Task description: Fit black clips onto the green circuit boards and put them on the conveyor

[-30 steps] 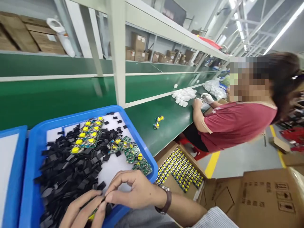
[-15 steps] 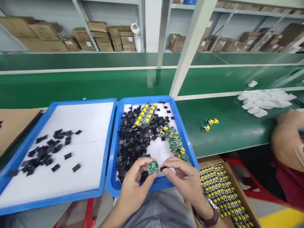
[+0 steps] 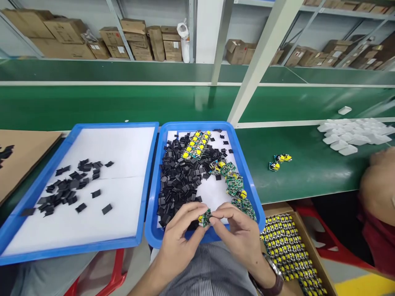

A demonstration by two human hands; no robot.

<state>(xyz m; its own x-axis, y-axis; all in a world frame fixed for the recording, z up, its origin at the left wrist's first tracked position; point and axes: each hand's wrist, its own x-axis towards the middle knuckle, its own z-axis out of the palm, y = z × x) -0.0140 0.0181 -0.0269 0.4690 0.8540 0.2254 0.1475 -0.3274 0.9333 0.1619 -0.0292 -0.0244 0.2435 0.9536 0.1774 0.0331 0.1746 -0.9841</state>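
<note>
Between hands (image 3: 180, 234) (image 3: 240, 231), knobbly circuit board (image 3: 205, 217)

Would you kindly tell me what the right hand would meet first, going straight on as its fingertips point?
Most likely the green circuit board held in the left hand, just ahead of the right hand; whether they touch is unclear.

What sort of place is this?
Probably an electronics assembly shop: a long green workbench, a blue tray of circuit boards and black pieces, and cardboard boxes stored behind.
</note>
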